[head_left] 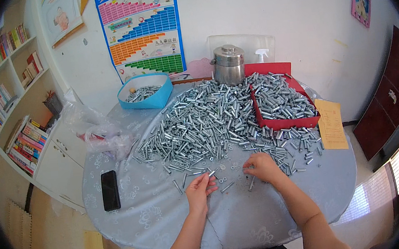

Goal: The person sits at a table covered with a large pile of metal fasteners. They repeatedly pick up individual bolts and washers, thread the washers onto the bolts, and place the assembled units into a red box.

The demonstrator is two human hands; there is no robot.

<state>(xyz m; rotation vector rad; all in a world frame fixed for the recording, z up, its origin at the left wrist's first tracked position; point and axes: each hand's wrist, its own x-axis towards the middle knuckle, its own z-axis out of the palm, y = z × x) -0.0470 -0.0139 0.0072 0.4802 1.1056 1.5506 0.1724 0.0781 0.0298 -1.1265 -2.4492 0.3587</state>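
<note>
Between the thumb and fingers of my left hand (199, 191) is a short silver metal bolt (212, 172), its tip pointing up and to the right. My right hand (263, 167) hovers just to the right with fingertips pinched together; whatever is in them is too small to make out. A large heap of silver bolts and metal sleeves (195, 125) spreads over the table beyond both hands. Small nuts and washers (222, 181) lie loose between my hands. One loose bolt (227, 187) rests on the cloth near my left fingers.
A red box (288, 124) full of metal parts stands at the right, a blue fabric bin (151, 101) at the back left. Behind the heap is a steel pot (229, 66). A black phone (110, 190), plastic bags (96, 129) and a yellow paper (331, 124) lie on the tablecloth (161, 229).
</note>
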